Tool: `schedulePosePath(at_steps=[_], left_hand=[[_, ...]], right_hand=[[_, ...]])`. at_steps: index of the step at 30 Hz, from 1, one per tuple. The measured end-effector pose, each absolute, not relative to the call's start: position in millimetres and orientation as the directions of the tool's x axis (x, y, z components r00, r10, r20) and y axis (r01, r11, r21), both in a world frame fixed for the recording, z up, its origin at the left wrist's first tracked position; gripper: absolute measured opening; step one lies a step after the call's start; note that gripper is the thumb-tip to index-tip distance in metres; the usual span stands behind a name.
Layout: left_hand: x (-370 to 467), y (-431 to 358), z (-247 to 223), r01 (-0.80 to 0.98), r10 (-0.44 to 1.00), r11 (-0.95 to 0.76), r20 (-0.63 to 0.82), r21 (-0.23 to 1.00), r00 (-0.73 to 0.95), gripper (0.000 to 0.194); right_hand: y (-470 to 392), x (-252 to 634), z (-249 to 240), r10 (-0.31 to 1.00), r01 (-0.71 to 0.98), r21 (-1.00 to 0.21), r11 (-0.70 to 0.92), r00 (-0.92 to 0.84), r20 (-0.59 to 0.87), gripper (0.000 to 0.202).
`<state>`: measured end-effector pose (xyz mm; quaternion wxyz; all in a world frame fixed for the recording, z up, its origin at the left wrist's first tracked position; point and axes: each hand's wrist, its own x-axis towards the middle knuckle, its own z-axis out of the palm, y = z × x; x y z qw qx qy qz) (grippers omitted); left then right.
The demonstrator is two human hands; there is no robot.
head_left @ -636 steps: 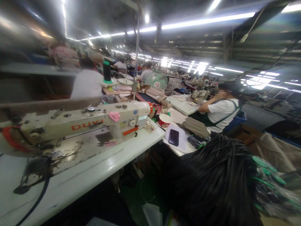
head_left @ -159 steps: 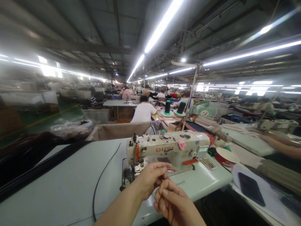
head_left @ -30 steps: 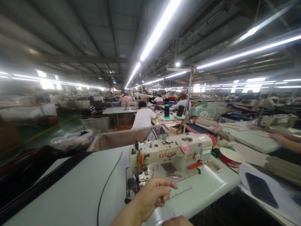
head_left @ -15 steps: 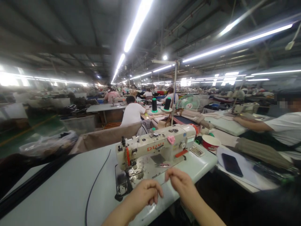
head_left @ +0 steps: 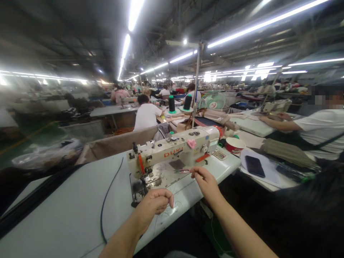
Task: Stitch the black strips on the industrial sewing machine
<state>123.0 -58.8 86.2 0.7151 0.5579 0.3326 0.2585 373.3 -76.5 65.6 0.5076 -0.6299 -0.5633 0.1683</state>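
My left hand (head_left: 157, 202) is closed, fingers curled down over the front edge of the sewing machine (head_left: 185, 145) bed. Whatever its fingertips may hold is too small to see. My right hand (head_left: 204, 178) is pinched, its fingertips beside the handle end of the thread snips (head_left: 182, 171). Those snips lie on the metal bed under the machine arm; I cannot tell whether the fingers touch them. Fine loose threads (head_left: 174, 208) lie on the table edge between my hands. A thin black cord (head_left: 103, 211) curves over the white tabletop (head_left: 67, 200) at left.
Black strips (head_left: 34, 195) lie along the table's left side. A fabric-lined bin (head_left: 118, 141) stands behind. At right are a red-and-white bowl (head_left: 234, 145), a phone (head_left: 254, 166) on paper and folded fabric (head_left: 288, 152). A co-worker (head_left: 322, 129) sits at far right. Two black thread cones (head_left: 172, 104) stand beyond.
My view has tilted down slightly. My hands have drawn apart; the right has moved forward to the snips' handle end, the left slightly to the left. The snips have stayed in place.
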Motion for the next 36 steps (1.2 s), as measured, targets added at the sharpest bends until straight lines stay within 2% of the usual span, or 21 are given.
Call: schedulePosePath(at_steps=[2, 4, 7, 10, 13, 19, 22, 27, 29, 31, 33, 36], left_hand=[[115, -65, 78, 0.032, 0.711, 0.260, -0.214, 0.965, 0.670, 0.015], [108, -71, 72, 0.069, 0.669, 0.281, -0.247, 0.957, 0.702, 0.015], [100, -79, 71, 0.098, 0.651, 0.291, -0.272, 0.952, 0.709, 0.016], [94, -85, 76, 0.178, 0.600, 0.249, -0.295, 0.952, 0.744, 0.016], [88, -89, 76, 0.270, 0.514, 0.192, -0.331, 0.944, 0.791, 0.018], [78, -89, 55, 0.176, 0.578, 0.282, -0.313, 0.943, 0.754, 0.014], [71, -93, 43, 0.103, 0.600, 0.289, -0.264, 0.952, 0.755, 0.014], [66, -103, 26, -0.056, 0.616, 0.357, -0.189, 0.933, 0.765, 0.046], [66, -105, 20, -0.070, 0.614, 0.389, -0.202, 0.918, 0.763, 0.053], [67, -106, 16, -0.062, 0.613, 0.411, -0.225, 0.910, 0.757, 0.056], [67, -105, 15, -0.059, 0.612, 0.420, -0.234, 0.906, 0.756, 0.057], [67, -105, 15, -0.061, 0.609, 0.427, -0.237, 0.902, 0.757, 0.058]], right_hand=[[-58, 382, 49, 0.907, 0.678, -0.732, 0.074, 0.260, 0.332, 0.025], [-43, 383, 34, 0.931, 0.802, -0.593, 0.069, 0.162, 0.327, 0.027], [-24, 378, 19, 0.941, 0.879, -0.465, 0.103, 0.066, 0.333, 0.034], [-10, 375, 12, 0.947, 0.884, -0.454, 0.109, 0.046, 0.317, 0.033], [-4, 374, 6, 0.953, 0.879, -0.464, 0.106, 0.044, 0.300, 0.023], [-14, 374, 1, 0.940, 0.794, -0.606, 0.059, 0.160, 0.300, 0.020], [-21, 379, 3, 0.930, 0.679, -0.734, 0.008, 0.265, 0.255, 0.022], [-36, 390, 15, 0.939, 0.395, -0.918, -0.025, 0.325, 0.115, 0.041], [-41, 392, 26, 0.953, 0.190, -0.982, -0.012, 0.299, 0.046, 0.048], [-45, 392, 40, 0.971, -0.087, -0.996, -0.015, 0.236, -0.036, 0.052], [-46, 392, 53, 0.981, -0.293, -0.955, -0.042, 0.168, -0.094, 0.054], [-42, 392, 67, 0.985, -0.360, -0.930, -0.073, 0.119, -0.123, 0.055]])
